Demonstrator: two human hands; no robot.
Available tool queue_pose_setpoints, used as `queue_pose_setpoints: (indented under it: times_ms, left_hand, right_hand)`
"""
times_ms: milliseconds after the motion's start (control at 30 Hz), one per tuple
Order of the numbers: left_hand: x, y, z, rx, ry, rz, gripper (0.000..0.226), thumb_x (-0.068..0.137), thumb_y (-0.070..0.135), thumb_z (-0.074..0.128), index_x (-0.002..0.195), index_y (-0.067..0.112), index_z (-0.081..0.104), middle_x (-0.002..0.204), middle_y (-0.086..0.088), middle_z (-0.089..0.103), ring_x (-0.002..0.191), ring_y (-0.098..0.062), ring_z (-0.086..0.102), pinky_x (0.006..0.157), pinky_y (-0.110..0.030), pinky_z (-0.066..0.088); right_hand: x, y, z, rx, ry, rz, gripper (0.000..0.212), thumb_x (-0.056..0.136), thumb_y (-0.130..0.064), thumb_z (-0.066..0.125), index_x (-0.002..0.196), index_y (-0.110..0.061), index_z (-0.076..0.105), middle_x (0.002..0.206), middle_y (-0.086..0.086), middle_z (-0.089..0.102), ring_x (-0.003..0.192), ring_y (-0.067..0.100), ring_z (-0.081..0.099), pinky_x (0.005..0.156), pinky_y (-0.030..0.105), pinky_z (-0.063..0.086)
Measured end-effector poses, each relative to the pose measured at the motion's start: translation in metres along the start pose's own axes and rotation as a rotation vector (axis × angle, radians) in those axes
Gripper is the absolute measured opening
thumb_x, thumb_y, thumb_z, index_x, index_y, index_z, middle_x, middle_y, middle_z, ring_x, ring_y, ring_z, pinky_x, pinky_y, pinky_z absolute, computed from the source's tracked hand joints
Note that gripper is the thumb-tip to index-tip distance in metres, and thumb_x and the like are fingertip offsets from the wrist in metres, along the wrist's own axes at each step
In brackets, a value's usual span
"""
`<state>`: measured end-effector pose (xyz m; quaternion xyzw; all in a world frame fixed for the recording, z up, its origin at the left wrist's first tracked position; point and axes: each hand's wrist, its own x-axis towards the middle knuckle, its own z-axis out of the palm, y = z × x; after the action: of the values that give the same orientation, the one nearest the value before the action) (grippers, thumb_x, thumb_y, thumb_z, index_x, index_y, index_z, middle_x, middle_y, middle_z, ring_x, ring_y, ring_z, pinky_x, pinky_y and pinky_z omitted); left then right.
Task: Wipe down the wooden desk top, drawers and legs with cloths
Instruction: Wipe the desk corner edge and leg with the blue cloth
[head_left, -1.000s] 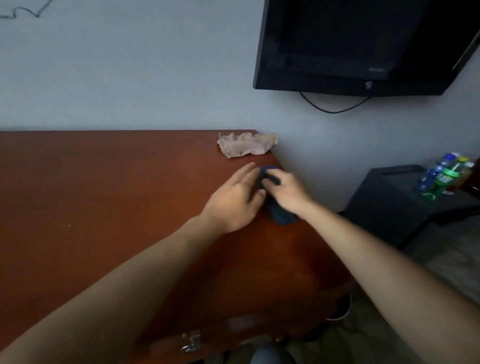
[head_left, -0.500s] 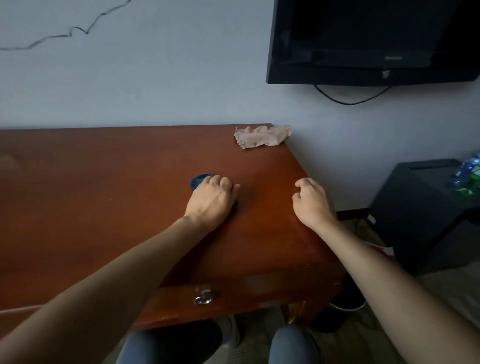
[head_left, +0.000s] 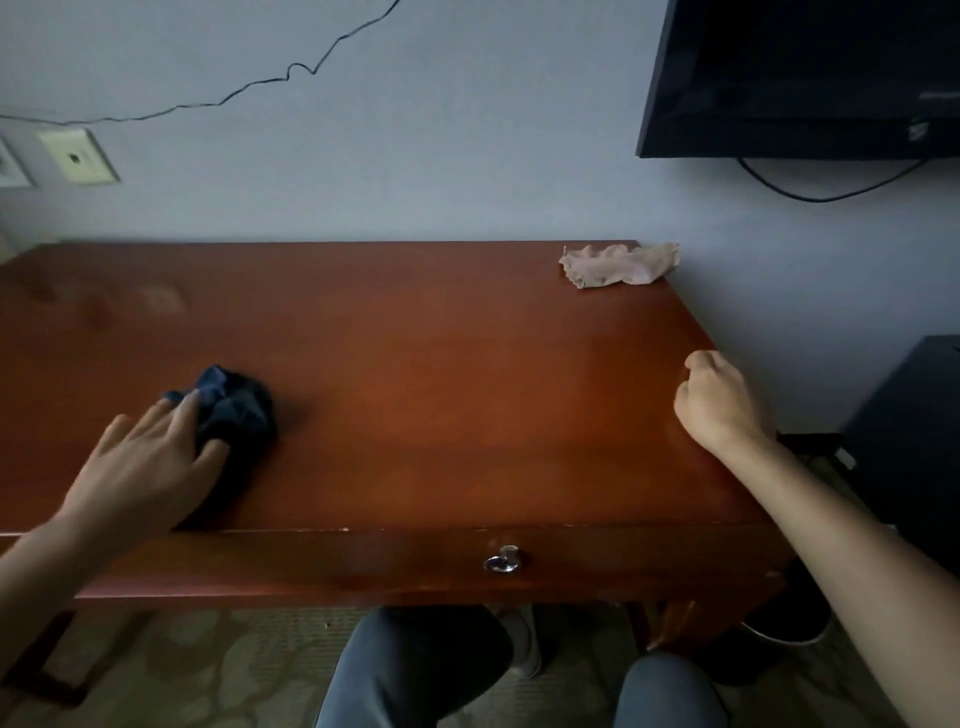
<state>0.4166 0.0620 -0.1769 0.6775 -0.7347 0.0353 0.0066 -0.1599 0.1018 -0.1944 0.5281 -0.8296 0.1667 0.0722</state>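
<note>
A pale grey-blue painted wall (head_left: 441, 156) fills the upper half of the view, and against it stands the long reddish-brown polished wooden desk (head_left: 441, 374), the landmark for everything else. Above the desk's far right corner hangs a flat black television (head_left: 800, 78), a dark cable looping beneath it; a small mark on its lower bezel is too blurred to read. A thin black wire (head_left: 249, 85) wanders across the wall above the desk's left half, ending near a cream wall socket plate (head_left: 78, 156). To the right of the desk sits a low black cabinet (head_left: 914, 441). Under the desk lies patterned greenish carpet (head_left: 208, 665), with the person's grey-trousered knees just before its front edge. The desk's front drawer (head_left: 363, 561) carries a small round silver knob (head_left: 501, 561). On the far right corner lies a crumpled beige cloth (head_left: 618, 265). Toward the near left, the left hand (head_left: 150, 457) presses flat, fingers straight, on a bunched dark blue cloth (head_left: 234, 410). The right hand (head_left: 722, 400) rests at the right edge, fingers curled, holding nothing.
</note>
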Motion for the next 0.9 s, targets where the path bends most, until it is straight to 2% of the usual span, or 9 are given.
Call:
queue_pose_setpoints:
  times_ms: [100, 167, 300, 400, 467, 533, 633, 767, 900]
  left_hand:
    - [0.05, 0.026, -0.002, -0.213, -0.049, -0.049, 0.092, 0.086, 0.064, 0.021, 0.163, 0.013, 0.019, 0.167, -0.016, 0.026, 0.154, -0.032, 0.023, 0.122, -0.047, 0.016]
    - [0.088, 0.069, -0.003, -0.258, -0.035, 0.031, 0.087, 0.086, 0.066, 0.023, 0.158, 0.018, 0.028, 0.163, -0.016, 0.034, 0.149, -0.034, 0.03, 0.122, -0.048, 0.022]
    - [0.119, 0.235, -0.006, -0.399, -0.012, 0.388, 0.05, 0.093, 0.041, 0.044, 0.138, 0.022, 0.054, 0.148, -0.01, 0.052, 0.135, -0.034, 0.046, 0.116, -0.042, 0.034]
    - [0.082, 0.37, -0.028, -0.46, -0.153, 0.685, 0.05, 0.095, 0.022, 0.052, 0.145, 0.026, 0.048, 0.15, -0.008, 0.052, 0.139, -0.031, 0.047, 0.115, -0.042, 0.038]
    - [0.068, 0.403, -0.042, -0.49, -0.149, 0.822, 0.056, 0.089, 0.007, 0.054, 0.142, 0.026, 0.053, 0.14, -0.006, 0.06, 0.128, -0.03, 0.056, 0.104, -0.042, 0.046]
    - [0.075, 0.387, -0.05, -0.547, -0.039, 0.806, 0.06, 0.08, 0.013, 0.056, 0.139, 0.025, 0.055, 0.134, -0.005, 0.064, 0.123, -0.031, 0.059, 0.099, -0.04, 0.049]
    - [0.112, 0.306, -0.047, -0.502, 0.15, 0.538, 0.074, 0.069, 0.043, 0.05, 0.141, 0.029, 0.052, 0.137, -0.008, 0.061, 0.123, -0.036, 0.058, 0.097, -0.043, 0.052]
    - [0.135, 0.196, -0.018, -0.39, 0.05, 0.025, 0.047, 0.099, 0.019, 0.05, 0.146, 0.014, 0.043, 0.142, -0.025, 0.052, 0.123, -0.047, 0.053, 0.098, -0.053, 0.045]
    - [0.132, 0.262, -0.001, -0.534, 0.019, 0.068, 0.044, 0.1, 0.021, 0.049, 0.143, 0.017, 0.044, 0.149, -0.024, 0.044, 0.137, -0.043, 0.041, 0.112, -0.051, 0.035]
  right_hand:
    - [0.0, -0.007, -0.001, -0.031, 0.018, 0.019, 0.031, 0.094, -0.006, 0.047, 0.122, -0.001, 0.059, 0.127, 0.018, 0.061, 0.114, 0.038, 0.058, 0.083, 0.041, 0.05]
    - [-0.001, -0.01, -0.002, -0.041, 0.027, 0.018, 0.032, 0.093, -0.006, 0.047, 0.122, -0.001, 0.059, 0.125, 0.018, 0.062, 0.113, 0.037, 0.058, 0.082, 0.04, 0.05]
    - [0.0, -0.013, -0.003, 0.005, 0.039, 0.035, 0.029, 0.092, -0.009, 0.051, 0.118, -0.005, 0.062, 0.121, 0.014, 0.063, 0.108, 0.035, 0.061, 0.082, 0.039, 0.053]
    - [0.002, -0.009, -0.009, 0.17, 0.048, 0.114, 0.026, 0.092, -0.01, 0.054, 0.114, -0.01, 0.068, 0.121, 0.012, 0.066, 0.109, 0.036, 0.062, 0.088, 0.041, 0.054]
    - [0.0, -0.003, -0.013, 0.237, 0.073, 0.139, 0.026, 0.092, -0.007, 0.056, 0.113, -0.01, 0.07, 0.121, 0.013, 0.068, 0.111, 0.036, 0.062, 0.093, 0.04, 0.052]
    - [-0.002, 0.002, -0.016, 0.252, 0.091, 0.134, 0.026, 0.093, -0.005, 0.055, 0.114, -0.009, 0.071, 0.12, 0.012, 0.069, 0.11, 0.035, 0.063, 0.092, 0.038, 0.052]
    - [-0.002, 0.001, -0.012, 0.182, 0.102, 0.107, 0.024, 0.092, -0.001, 0.051, 0.109, -0.005, 0.068, 0.115, 0.012, 0.068, 0.1, 0.034, 0.065, 0.077, 0.035, 0.052]
    - [-0.002, -0.012, -0.005, 0.03, 0.105, 0.098, 0.017, 0.09, -0.001, 0.049, 0.103, -0.003, 0.059, 0.108, 0.014, 0.065, 0.093, 0.037, 0.065, 0.065, 0.036, 0.049]
    - [0.001, -0.009, 0.0, 0.098, 0.125, 0.09, 0.023, 0.088, 0.001, 0.048, 0.106, -0.004, 0.062, 0.11, 0.013, 0.066, 0.095, 0.035, 0.065, 0.068, 0.036, 0.051]
